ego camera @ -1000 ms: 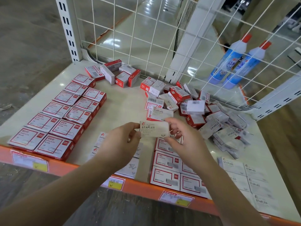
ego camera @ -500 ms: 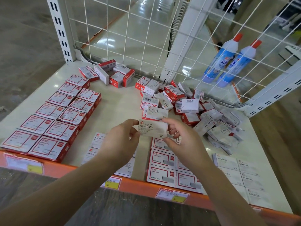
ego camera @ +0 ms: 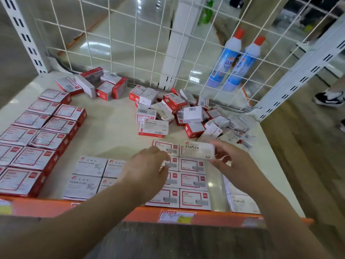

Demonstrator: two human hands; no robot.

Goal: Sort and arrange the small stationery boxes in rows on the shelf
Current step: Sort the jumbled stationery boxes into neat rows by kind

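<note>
Your right hand [ego camera: 231, 161] pinches a white staples box [ego camera: 198, 150] by its right end, fingers curled round it, holding it above the far end of the red-framed box rows [ego camera: 186, 184]. Your left hand [ego camera: 147, 171] hovers beside it over the same rows, fingers loosely curled, holding nothing. Shelf [ego camera: 110, 131]: red boxes in two rows [ego camera: 39, 139] at left, paper clip boxes [ego camera: 91, 176] near the front edge, unsorted pile [ego camera: 186, 113] against the wire grid [ego camera: 130, 43].
</note>
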